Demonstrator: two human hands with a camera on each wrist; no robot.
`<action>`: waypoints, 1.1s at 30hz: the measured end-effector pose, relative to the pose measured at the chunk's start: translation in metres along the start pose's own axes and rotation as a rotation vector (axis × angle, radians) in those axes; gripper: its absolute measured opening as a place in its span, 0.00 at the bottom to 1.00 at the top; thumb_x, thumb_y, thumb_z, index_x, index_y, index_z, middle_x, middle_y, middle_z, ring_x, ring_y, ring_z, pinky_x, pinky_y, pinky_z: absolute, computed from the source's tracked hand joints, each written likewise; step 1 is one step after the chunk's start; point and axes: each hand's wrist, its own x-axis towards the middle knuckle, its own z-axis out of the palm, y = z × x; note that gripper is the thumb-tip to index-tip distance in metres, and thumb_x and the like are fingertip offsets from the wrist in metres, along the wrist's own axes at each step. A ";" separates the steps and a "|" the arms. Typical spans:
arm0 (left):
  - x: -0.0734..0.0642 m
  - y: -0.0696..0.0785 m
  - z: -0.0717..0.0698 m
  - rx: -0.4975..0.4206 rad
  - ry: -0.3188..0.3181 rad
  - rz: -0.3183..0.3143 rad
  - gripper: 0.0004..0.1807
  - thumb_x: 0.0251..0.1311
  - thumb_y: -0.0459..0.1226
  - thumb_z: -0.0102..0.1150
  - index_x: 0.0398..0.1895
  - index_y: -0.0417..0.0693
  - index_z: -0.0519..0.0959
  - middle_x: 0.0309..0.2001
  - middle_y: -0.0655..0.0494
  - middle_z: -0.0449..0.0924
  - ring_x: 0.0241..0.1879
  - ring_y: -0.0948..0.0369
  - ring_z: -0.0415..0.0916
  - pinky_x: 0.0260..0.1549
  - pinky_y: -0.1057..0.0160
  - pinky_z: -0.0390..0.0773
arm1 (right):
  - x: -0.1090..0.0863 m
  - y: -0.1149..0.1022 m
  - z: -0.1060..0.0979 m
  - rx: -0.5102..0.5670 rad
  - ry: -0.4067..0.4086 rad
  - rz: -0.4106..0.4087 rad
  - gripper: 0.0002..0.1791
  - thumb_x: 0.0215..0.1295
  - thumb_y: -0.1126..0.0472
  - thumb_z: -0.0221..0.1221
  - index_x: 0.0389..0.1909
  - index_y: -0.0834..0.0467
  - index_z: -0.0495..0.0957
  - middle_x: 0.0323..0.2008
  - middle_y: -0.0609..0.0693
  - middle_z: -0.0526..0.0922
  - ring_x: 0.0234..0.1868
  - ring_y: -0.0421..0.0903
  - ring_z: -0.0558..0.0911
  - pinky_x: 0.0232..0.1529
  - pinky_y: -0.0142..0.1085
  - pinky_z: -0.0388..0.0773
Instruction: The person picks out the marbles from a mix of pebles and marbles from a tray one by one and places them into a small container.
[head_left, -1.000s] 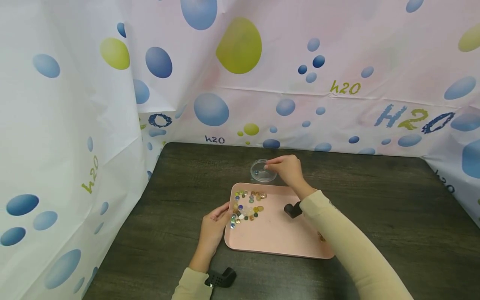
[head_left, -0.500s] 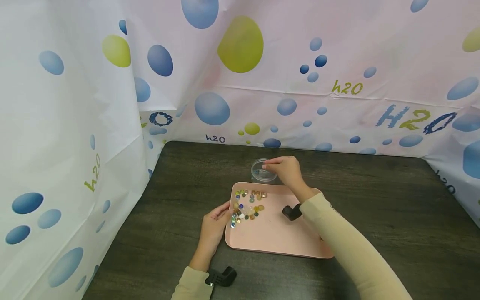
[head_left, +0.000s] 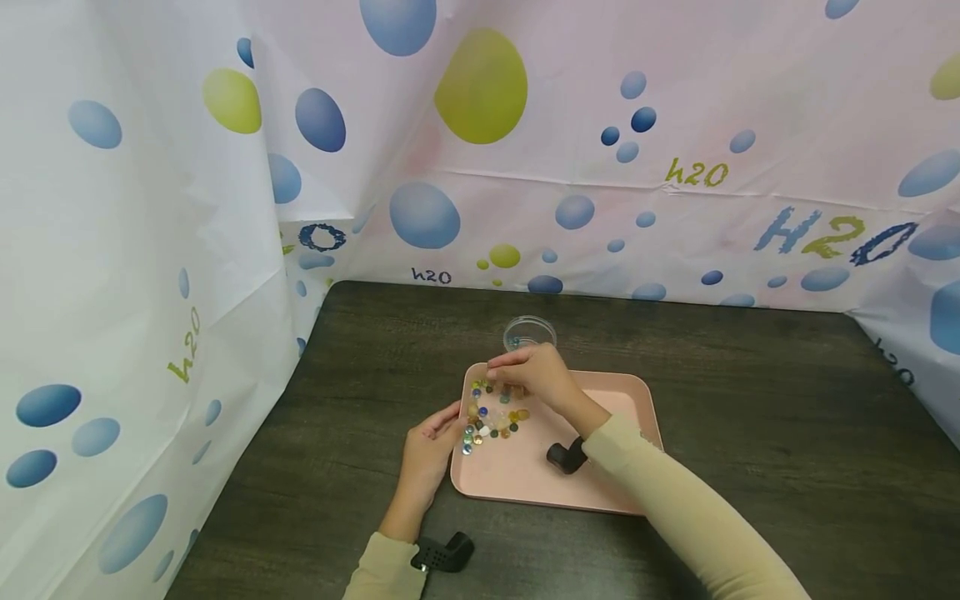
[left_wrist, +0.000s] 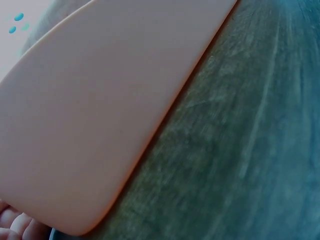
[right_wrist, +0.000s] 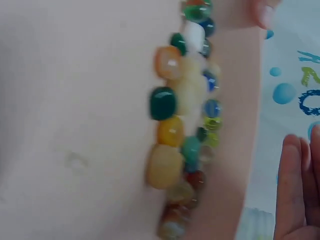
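Filling the upper part of your head view is a white backdrop point(head_left: 637, 192) printed with blue and green drops, and below it the dark wood-grain table point(head_left: 750, 400) spreads to the bottom edge. On that table, just below the centre of the frame, lies your pink rectangular tray point(head_left: 525, 479). Your right arm, in a pale sleeve point(head_left: 686, 508), crosses the tray's right side from the lower right. Your right hand point(head_left: 536, 375) is above the tray's upper left corner, its fingers straight and close together. Your left hand point(head_left: 426, 450) grips the tray's left edge, thumb at the rim. A clear round dish point(head_left: 553, 333) stands just above the tray, partly hidden behind your right hand, with something small and blue inside. Your glass marbles and polished stones point(head_left: 497, 425) lie clustered at the tray's left side. In the right wrist view, slightly blurred, a cream stone point(right_wrist: 165, 166) lies below centre, an orange-and-white stone point(right_wrist: 167, 62) and a dark green stone point(right_wrist: 163, 103) above it, and a striped blue marble point(right_wrist: 212, 108) to their right.
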 end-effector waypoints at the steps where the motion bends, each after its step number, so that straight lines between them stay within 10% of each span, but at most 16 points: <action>1: 0.000 0.000 0.000 -0.003 -0.001 0.000 0.20 0.60 0.33 0.57 0.55 0.32 0.73 0.53 0.38 0.76 0.55 0.50 0.74 0.49 0.66 0.77 | 0.000 0.002 0.002 -0.007 -0.011 0.008 0.10 0.51 0.52 0.68 0.35 0.50 0.86 0.33 0.50 0.87 0.31 0.60 0.78 0.27 0.41 0.76; 12: 0.001 0.000 -0.001 -0.002 -0.006 -0.007 0.20 0.61 0.33 0.57 0.55 0.32 0.73 0.54 0.38 0.76 0.55 0.50 0.74 0.49 0.67 0.77 | 0.009 0.025 0.013 -0.126 -0.068 0.017 0.09 0.48 0.49 0.69 0.31 0.45 0.87 0.36 0.41 0.86 0.48 0.39 0.79 0.45 0.34 0.77; 33: 0.009 -0.018 -0.002 -0.016 0.000 0.010 0.20 0.61 0.35 0.58 0.55 0.35 0.74 0.53 0.39 0.77 0.55 0.52 0.74 0.49 0.68 0.77 | 0.008 0.028 0.024 -0.212 -0.179 -0.076 0.06 0.50 0.61 0.68 0.31 0.50 0.87 0.34 0.45 0.86 0.19 0.36 0.72 0.20 0.27 0.69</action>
